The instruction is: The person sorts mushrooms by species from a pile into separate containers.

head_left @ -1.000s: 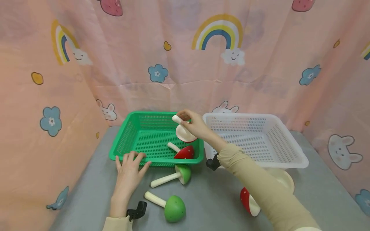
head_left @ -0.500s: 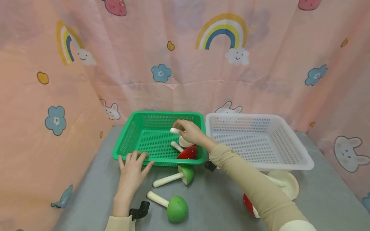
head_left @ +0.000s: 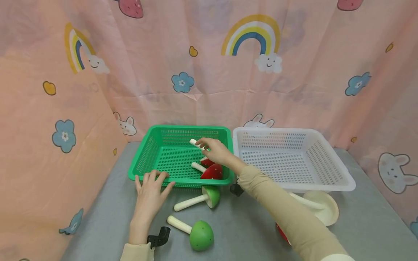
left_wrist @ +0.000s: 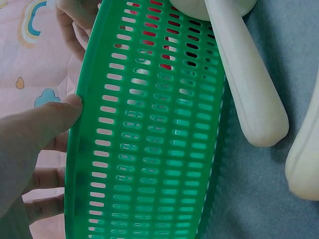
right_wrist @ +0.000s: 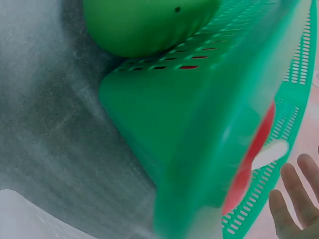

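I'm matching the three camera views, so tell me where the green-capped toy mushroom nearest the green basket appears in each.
Head: below centre, the green-capped toy mushroom lies in front of the green basket, stem pointing left.
Left wrist: upper right, its stem slants down; the cap is cut off by the top edge.
Right wrist: at the top edge, only its green cap in view.
Shared landmark: the green basket.

Fingers (right_wrist: 297, 195) spread near a green basket (right_wrist: 144, 117), red caps (right_wrist: 261, 132) and a pale stem (right_wrist: 271, 153) inside, green cap (right_wrist: 144, 25) just outside
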`<state>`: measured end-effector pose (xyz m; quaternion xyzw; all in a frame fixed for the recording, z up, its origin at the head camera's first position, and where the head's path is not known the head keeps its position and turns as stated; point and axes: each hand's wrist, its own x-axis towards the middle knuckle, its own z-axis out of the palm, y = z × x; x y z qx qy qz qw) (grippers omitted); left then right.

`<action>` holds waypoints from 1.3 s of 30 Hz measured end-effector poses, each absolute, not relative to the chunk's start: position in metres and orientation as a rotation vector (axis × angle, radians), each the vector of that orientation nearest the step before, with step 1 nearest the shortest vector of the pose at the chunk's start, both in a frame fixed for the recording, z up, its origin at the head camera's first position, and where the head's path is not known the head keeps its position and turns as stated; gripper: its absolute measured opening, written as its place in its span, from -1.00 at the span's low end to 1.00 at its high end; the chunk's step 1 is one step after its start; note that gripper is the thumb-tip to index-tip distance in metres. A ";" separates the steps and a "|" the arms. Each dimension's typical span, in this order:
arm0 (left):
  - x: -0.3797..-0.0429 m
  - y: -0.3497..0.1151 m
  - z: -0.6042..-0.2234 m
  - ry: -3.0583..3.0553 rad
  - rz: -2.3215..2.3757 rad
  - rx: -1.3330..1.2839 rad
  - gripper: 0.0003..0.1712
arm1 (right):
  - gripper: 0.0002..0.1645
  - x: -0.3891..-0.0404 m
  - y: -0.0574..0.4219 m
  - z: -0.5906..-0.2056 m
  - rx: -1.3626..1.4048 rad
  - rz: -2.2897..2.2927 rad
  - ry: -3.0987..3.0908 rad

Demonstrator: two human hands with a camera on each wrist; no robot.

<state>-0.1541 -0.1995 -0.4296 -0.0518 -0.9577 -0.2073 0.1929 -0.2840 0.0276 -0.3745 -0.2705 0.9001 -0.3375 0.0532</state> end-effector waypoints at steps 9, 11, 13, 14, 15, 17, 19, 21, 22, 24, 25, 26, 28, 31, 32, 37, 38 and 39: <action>-0.153 -0.198 -0.428 -2.678 -0.587 -0.149 -0.68 | -0.68 -0.265 0.047 -0.360 -0.783 -1.150 2.728; -0.153 -0.198 -0.428 -2.674 -0.584 -0.151 -0.68 | -0.69 -0.260 0.054 -0.357 -0.790 -1.158 2.732; -0.153 -0.198 -0.428 -2.668 -0.581 -0.153 -0.68 | -0.69 -0.255 0.061 -0.354 -0.788 -1.166 2.726; -0.153 -0.198 -0.429 -2.667 -0.580 -0.154 -0.69 | -0.69 -0.253 0.065 -0.353 -0.793 -1.166 2.725; -0.153 -0.197 -0.429 -2.666 -0.580 -0.155 -0.69 | -0.69 -0.251 0.069 -0.352 -0.804 -1.168 2.721; -0.153 -0.197 -0.429 -2.666 -0.580 -0.156 -0.69 | -0.70 -0.247 0.077 -0.350 -0.824 -1.169 2.712; -0.152 -0.197 -0.430 -2.668 -0.584 -0.153 -0.68 | -0.69 -0.242 0.084 -0.347 -0.845 -1.165 2.709; -0.152 -0.198 -0.430 -2.671 -0.585 -0.149 -0.68 | -0.69 -0.235 0.090 -0.344 -0.853 -1.162 2.716; -0.152 -0.198 -0.430 -2.670 -0.584 -0.150 -0.67 | -0.69 -0.232 0.093 -0.343 -0.851 -1.156 2.729; -0.153 -0.198 -0.429 -2.670 -0.583 -0.150 -0.67 | -0.69 -0.225 0.098 -0.340 -0.833 -1.148 2.753; -0.154 -0.198 -0.429 -2.671 -0.582 -0.153 -0.67 | -0.69 -0.222 0.101 -0.339 -0.817 -1.145 2.766; -0.154 -0.199 -0.429 -2.673 -0.578 -0.155 -0.67 | -0.68 -0.218 0.104 -0.338 -0.799 -1.147 2.775; -0.155 -0.199 -0.428 -2.677 -0.577 -0.156 -0.66 | -0.67 -0.212 0.109 -0.337 -0.782 -1.147 2.789; -0.155 -0.200 -0.427 -2.688 -0.580 -0.150 -0.65 | -0.67 -0.202 0.117 -0.337 -0.776 -1.174 2.788; -0.155 -0.201 -0.427 -2.690 -0.581 -0.148 -0.65 | -0.67 -0.199 0.119 -0.338 -0.783 -1.183 2.791; -0.153 -0.199 -0.427 -2.689 -0.582 -0.151 -0.66 | -0.67 -0.183 0.133 -0.341 -0.782 -1.204 2.824; -0.153 -0.199 -0.427 -2.689 -0.581 -0.154 -0.66 | -0.67 -0.179 0.136 -0.341 -0.772 -1.198 2.842; -0.153 -0.198 -0.427 -2.690 -0.582 -0.159 -0.66 | -0.67 -0.175 0.139 -0.341 -0.756 -1.191 2.861</action>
